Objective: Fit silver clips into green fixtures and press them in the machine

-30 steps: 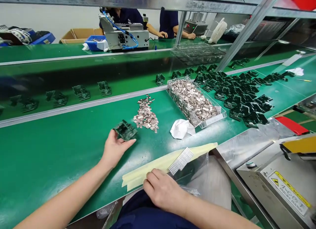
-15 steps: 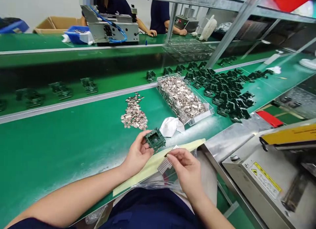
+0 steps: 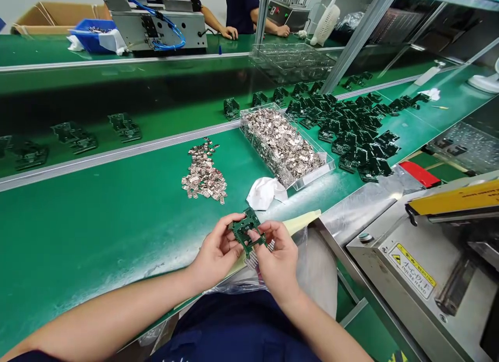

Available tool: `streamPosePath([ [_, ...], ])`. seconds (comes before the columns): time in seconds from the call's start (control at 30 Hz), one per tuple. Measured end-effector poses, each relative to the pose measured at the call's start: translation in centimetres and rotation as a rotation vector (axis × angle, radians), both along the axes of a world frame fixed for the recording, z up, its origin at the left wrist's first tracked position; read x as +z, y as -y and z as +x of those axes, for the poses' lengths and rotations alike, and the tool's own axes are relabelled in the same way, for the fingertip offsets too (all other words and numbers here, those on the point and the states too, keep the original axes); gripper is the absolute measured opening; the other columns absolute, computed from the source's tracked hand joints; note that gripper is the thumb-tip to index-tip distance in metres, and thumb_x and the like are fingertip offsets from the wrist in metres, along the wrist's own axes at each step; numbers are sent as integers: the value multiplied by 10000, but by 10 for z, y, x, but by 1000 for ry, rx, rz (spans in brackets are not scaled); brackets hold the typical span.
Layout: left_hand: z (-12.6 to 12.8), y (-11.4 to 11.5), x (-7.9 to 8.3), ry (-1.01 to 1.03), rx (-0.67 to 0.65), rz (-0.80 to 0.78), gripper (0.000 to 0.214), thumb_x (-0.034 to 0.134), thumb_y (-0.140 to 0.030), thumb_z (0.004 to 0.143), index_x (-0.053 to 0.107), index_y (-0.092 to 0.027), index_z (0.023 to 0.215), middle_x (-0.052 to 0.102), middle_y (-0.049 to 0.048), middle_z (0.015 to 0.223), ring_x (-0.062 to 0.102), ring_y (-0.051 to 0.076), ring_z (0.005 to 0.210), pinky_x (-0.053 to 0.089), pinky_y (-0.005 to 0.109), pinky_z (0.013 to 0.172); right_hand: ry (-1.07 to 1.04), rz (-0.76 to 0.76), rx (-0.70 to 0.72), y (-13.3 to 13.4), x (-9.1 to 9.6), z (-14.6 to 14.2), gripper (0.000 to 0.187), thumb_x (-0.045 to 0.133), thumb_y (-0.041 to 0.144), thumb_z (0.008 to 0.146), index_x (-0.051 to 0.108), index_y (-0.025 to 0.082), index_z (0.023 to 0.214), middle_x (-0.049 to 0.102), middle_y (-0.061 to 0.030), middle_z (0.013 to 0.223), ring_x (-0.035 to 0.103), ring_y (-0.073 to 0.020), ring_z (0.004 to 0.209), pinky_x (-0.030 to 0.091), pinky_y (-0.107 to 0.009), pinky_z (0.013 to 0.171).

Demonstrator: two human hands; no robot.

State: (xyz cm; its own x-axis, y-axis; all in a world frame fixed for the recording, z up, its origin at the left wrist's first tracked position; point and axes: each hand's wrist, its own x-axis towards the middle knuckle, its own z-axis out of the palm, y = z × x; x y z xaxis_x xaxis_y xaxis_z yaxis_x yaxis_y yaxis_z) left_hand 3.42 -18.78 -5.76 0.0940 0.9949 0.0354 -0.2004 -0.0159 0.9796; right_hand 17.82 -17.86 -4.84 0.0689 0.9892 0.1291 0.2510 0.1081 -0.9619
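— Where do we have it?

— We hold the small dark green circuit board (image 3: 246,232) lifted just above the near edge of the green surface (image 3: 97,216), over the pale yellow strip (image 3: 302,221). Our left hand (image 3: 216,253) pinches its left edge. Our right hand (image 3: 278,260) is closed on its right side, thumb on top.

— What worries us?

— We hold it by fingertips only, and the board is tilted. If either hand loosens, we judge it could fall into our lap, or onto the row of silver pins (image 3: 253,259) beneath and scatter them. We cannot tell whether the right hand also pinches a small part.

— And nearby?

— The white crumpled cloth (image 3: 263,192) and the loose heap of shiny metal pieces (image 3: 203,172) lie farther off, apart from our hands.
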Motion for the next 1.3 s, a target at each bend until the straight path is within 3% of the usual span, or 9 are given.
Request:
streamPosePath([
  [0.07, 0, 1, -2, -37, 9, 12, 399, 669, -265, 850, 547, -255, 1230, 663, 65, 1097, 671, 163, 959, 548, 245, 843, 45, 26, -14, 1, 0, -1, 72, 639, 233, 842, 573, 205, 851, 579, 6, 785, 529, -149, 704, 422, -272, 640],
  [0.23, 1, 2, 0, -84, 68, 33, 297, 647, -286, 864, 581, -234, 1149, 661, 24, 904, 646, 117, 756, 539, 198, 692, 132, 90, 6, 5, 2, -1, 55, 602, 197, 847, 549, 212, 842, 560, 7, 784, 523, -159, 727, 426, -289, 674],
  [0.33, 2, 2, 3, -108, 131, 1, 302, 675, -309, 835, 592, -220, 1112, 666, 30, 904, 641, 123, 740, 539, 205, 674, 60, 85, 25, 7, 2, 1, 33, 593, 205, 862, 566, 211, 880, 579, -25, 881, 554, -177, 833, 464, -300, 722],
  [0.43, 4, 4, 5, -128, 157, -29, 319, 689, -335, 815, 605, -214, 1098, 659, 24, 843, 623, 125, 690, 532, 206, 630, -152, -57, 27, 7, 4, 1, 102, 632, 248, 836, 584, 200, 912, 610, -48, 923, 594, -184, 867, 514, -299, 733],
  [0.53, 4, 6, 6, -154, 156, -46, 325, 695, -332, 803, 614, -210, 1093, 646, 15, 789, 602, 120, 646, 519, 199, 591, -340, -223, 36, 6, 7, 0, 181, 713, 301, 757, 586, 193, 830, 624, -16, 776, 594, -154, 693, 521, -262, 626],
  [0.8, 9, 13, 10, -138, 137, -53, 314, 683, -301, 815, 588, -209, 1100, 681, 23, 848, 638, 126, 703, 546, 201, 635, -524, -313, 12, 8, 15, 1, 266, 801, 291, 640, 558, 193, 683, 617, 9, 673, 583, -134, 566, 528, -249, 527],
  [1.1, 25, 23, 8, -175, 112, -38, 288, 667, -270, 829, 584, -210, 1097, 664, 28, 874, 617, 130, 718, 531, 197, 607, -576, -304, -51, 26, 18, 12, 298, 803, 300, 644, 523, 200, 663, 559, 40, 584, 535, -115, 497, 502, -229, 467],
  [1.3, 34, 23, 11, -166, 60, -54, 358, 726, -296, 774, 581, -177, 1079, 660, 37, 900, 622, 128, 705, 563, 225, 628, -564, -270, -52, 33, 12, 27, 291, 798, 334, 680, 543, 199, 718, 560, 34, 636, 550, -120, 570, 519, -232, 537],
])
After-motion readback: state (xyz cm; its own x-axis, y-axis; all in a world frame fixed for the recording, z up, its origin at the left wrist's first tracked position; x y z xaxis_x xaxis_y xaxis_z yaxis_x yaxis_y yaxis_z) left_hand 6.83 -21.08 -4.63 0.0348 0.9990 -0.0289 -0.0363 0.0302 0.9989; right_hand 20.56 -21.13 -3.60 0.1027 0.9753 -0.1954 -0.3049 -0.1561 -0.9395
